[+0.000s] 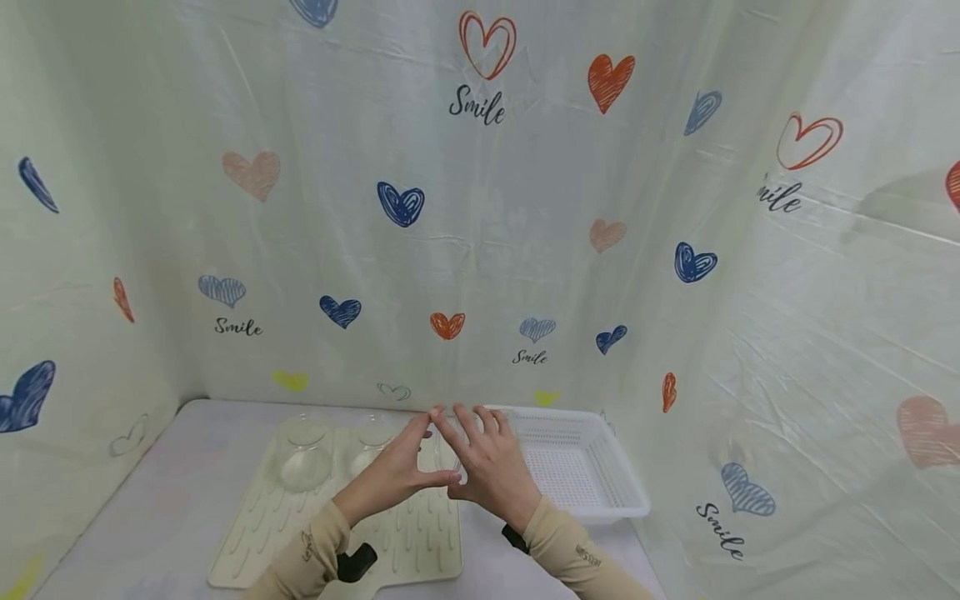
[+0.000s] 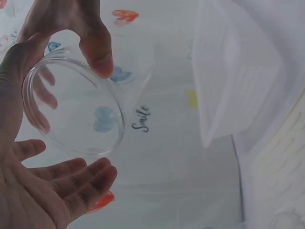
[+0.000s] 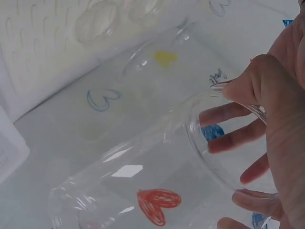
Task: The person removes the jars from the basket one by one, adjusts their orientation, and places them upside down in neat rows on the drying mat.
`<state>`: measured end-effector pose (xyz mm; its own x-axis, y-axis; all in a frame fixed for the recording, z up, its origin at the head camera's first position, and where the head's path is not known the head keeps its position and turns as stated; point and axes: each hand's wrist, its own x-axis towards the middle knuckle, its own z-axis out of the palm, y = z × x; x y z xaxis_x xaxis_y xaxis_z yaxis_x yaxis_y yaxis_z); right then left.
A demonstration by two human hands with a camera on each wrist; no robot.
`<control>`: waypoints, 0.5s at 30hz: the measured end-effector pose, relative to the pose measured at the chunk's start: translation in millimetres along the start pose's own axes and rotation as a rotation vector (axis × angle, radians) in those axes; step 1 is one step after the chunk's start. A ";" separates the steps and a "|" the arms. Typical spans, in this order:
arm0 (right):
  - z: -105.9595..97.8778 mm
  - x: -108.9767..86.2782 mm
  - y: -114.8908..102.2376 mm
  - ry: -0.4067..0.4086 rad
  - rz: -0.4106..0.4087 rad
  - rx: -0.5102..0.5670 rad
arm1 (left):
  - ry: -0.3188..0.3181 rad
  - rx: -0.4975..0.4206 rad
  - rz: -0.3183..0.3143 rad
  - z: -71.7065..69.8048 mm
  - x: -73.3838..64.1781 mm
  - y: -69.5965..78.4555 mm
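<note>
Both hands are raised in front of me around one clear cup (image 2: 81, 109). In the left wrist view its round rim faces the camera, and in the right wrist view its see-through body stretches to the lower left. My left hand (image 1: 390, 475) holds the cup from the left, thumb apart from the fingers. From the right, my right hand (image 1: 491, 458) grips it near the rim, with its thumb against the edge. Thumbs and fingertips of the two hands almost meet in the head view. Most of the cup is hidden there by the hands.
Left of the hands, a cream ribbed drying mat (image 1: 420, 542) lies on the white table (image 1: 161, 467). Two clear vessels stand on it, one further left (image 1: 303, 467) and one partly behind my left hand (image 1: 369, 433). A white perforated basket (image 1: 626, 475) sits at the right.
</note>
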<state>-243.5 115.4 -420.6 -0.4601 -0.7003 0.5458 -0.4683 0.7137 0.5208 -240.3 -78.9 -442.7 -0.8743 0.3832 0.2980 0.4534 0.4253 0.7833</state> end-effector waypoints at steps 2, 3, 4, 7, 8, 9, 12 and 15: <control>-0.5 -1.1 -2.9 0.000 -0.010 -0.005 | -0.002 0.003 -0.003 2.9 0.0 -0.4; -1.0 -1.4 -4.1 -0.002 -0.014 -0.005 | 0.001 0.003 -0.001 3.5 -0.1 -0.7; -1.5 -1.5 -5.2 -0.003 -0.019 -0.005 | 0.003 0.002 0.000 3.8 0.0 -1.3; -3.2 -1.6 -8.0 0.000 -0.029 0.012 | 0.011 -0.006 0.009 3.5 0.6 -2.5; -3.8 -1.5 -8.8 0.002 -0.030 0.022 | 0.015 -0.009 0.015 3.3 0.8 -2.7; -4.3 -1.4 -9.3 0.003 -0.030 0.028 | 0.021 -0.010 0.021 3.4 1.1 -3.0; -5.5 -1.5 -10.1 0.000 -0.030 0.055 | 0.049 -0.006 0.024 3.9 1.6 -4.1; -9.0 -1.7 -7.0 -0.030 -0.013 0.126 | 0.074 0.017 0.000 2.1 1.1 -6.1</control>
<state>-232.6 111.8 -419.2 -0.4749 -0.7111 0.5185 -0.5650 0.6980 0.4399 -243.7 -79.3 -448.3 -0.8844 0.3219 0.3381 0.4558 0.4391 0.7743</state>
